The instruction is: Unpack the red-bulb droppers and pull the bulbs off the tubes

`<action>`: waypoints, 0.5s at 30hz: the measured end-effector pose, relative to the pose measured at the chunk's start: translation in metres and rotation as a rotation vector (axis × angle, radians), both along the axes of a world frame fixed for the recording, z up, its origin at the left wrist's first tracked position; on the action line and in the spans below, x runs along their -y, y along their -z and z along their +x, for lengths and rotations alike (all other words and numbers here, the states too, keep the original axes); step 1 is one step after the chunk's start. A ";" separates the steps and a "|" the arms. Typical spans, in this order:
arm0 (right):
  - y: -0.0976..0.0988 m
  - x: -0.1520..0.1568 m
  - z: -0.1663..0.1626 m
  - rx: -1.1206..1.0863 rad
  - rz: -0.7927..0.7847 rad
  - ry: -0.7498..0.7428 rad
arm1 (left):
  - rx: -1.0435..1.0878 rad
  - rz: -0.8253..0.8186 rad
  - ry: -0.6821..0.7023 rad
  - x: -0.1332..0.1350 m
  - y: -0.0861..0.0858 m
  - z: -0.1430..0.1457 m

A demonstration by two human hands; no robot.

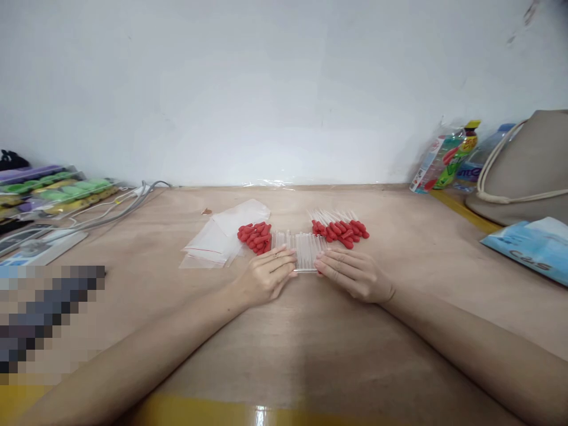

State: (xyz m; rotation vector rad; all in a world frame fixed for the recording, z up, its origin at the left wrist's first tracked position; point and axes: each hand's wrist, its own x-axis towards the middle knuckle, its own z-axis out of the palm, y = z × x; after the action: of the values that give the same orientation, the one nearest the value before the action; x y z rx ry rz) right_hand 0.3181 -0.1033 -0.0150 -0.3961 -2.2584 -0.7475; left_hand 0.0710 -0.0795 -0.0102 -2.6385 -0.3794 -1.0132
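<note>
Between my two hands lies a row of thin clear sticks [305, 251] on the table. My left hand [270, 273] presses its closed fingers on the left side of the row. From the other side my right hand [352, 273] closes its fingers on the row's front right corner. One clear stick [306, 271] runs crosswise between both sets of fingertips, with a bit of red under the right ones. Behind the left hand is a cluster of red tips [255, 236]. Beyond the right hand sits another pile of red tips [341, 231], their clear stems pointing toward the wall.
Flat clear zip bags [217, 234] lie left of the sticks. Farther left are cables [128, 204], a power strip [47, 245] and packs of green, yellow and purple items [73, 192]. Bottles [457, 157], a beige bag [523, 163] and a blue tissue pack [532, 245] stand right.
</note>
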 end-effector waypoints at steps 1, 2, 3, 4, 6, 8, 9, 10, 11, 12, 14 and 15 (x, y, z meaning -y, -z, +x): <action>0.001 -0.001 0.003 -0.031 -0.015 0.007 | 0.020 0.000 -0.015 -0.001 0.001 -0.002; 0.002 -0.002 0.005 -0.081 -0.034 0.024 | 0.042 -0.001 -0.036 -0.003 0.002 -0.005; 0.002 -0.004 0.007 -0.143 -0.057 0.055 | 0.062 -0.002 -0.064 -0.005 0.003 -0.007; 0.003 -0.005 0.009 -0.207 -0.084 0.094 | 0.079 -0.003 -0.096 -0.007 0.003 -0.008; 0.004 -0.010 0.011 -0.320 -0.143 0.176 | 0.109 0.003 -0.174 -0.011 0.005 -0.009; 0.006 -0.016 0.012 -0.389 -0.199 0.238 | 0.129 0.008 -0.254 -0.018 0.007 -0.008; 0.006 -0.020 0.013 -0.422 -0.226 0.264 | 0.132 0.007 -0.284 -0.021 0.008 -0.007; 0.007 -0.023 0.014 -0.458 -0.252 0.291 | 0.134 0.006 -0.304 -0.025 0.009 -0.006; 0.008 -0.027 0.016 -0.495 -0.276 0.321 | 0.132 0.002 -0.316 -0.028 0.010 -0.006; 0.008 -0.030 0.019 -0.535 -0.297 0.352 | 0.132 -0.003 -0.325 -0.031 0.012 -0.006; 0.008 -0.036 0.025 -0.622 -0.339 0.409 | 0.133 -0.007 -0.341 -0.036 0.013 -0.007; 0.008 -0.038 0.029 -0.665 -0.363 0.435 | 0.130 -0.002 -0.342 -0.037 0.014 -0.008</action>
State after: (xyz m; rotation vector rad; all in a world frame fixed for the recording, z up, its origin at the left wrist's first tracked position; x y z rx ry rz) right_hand 0.3468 -0.0655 -0.0228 -1.1503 -1.6711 -0.3224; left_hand 0.0628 -0.0429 -0.0237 -2.4010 -0.8282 -1.0665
